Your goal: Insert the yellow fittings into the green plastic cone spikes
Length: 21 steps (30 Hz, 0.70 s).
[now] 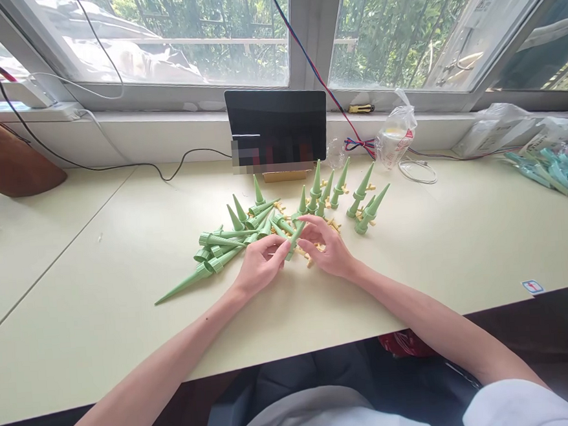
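Both hands meet at one green plastic watering spike [294, 237], held tilted just above the table. My left hand [263, 261] pinches its lower end between thumb and fingers. Around its upper part, the fingers of my right hand [329, 249] are curled; whether they grip a small piece as well is hidden. Left of the hands lies a heap of loose green spikes [218, 247], one long spike [184, 285] pointing to the front left. Small yellow valves [309, 261] lie partly covered behind and under my right hand. Several spikes with yellow valves fitted [364, 191] stand point-up at the back right.
A dark-screened tablet [277, 119] leans on a cardboard stand [286, 176] at the back. Behind the standing spikes are a bagged cup [395, 137] and a coiled white cable [418, 172]. Packed teal items [560, 168] lie far right, a brown bag [10, 154] far left.
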{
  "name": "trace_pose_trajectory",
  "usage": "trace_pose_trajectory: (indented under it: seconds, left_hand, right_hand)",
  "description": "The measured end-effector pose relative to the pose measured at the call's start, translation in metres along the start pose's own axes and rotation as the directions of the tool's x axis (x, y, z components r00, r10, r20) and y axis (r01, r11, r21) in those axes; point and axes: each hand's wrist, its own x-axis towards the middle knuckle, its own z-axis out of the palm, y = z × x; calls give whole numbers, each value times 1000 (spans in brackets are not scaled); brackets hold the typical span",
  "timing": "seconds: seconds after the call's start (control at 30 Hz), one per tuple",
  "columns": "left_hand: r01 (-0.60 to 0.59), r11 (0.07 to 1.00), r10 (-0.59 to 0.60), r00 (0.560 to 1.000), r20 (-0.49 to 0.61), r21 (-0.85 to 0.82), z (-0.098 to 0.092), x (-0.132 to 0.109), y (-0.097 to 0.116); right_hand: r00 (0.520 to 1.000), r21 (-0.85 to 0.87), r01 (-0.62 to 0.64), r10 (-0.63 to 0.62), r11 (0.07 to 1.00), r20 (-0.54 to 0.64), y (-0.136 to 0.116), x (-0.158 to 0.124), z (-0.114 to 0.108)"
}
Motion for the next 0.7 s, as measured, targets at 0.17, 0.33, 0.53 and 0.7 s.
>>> trace_pose_trajectory:
  seconds: [0.17, 0.33, 0.53, 0.7]
  left_hand:
    - [51, 995, -57, 995, -76, -84, -1, 1, 1]
    - [31, 996, -40, 992, -118, -83, -1, 1, 5]
    - [4, 996, -16, 992, -127, -92, 1, 0, 7]
    - [-32, 994, 24, 997, -73, -102, 3, -1, 9]
  right_hand:
    - [999, -4, -19, 18, 1000, -38, -3, 0, 0]
    - [1000, -38, 12, -13, 999, -6, -2, 0, 0]
    - [998, -156, 60, -55, 986, 39, 2, 1, 1]
    - [995, -205, 89, -79, 975, 57, 1, 1, 2]
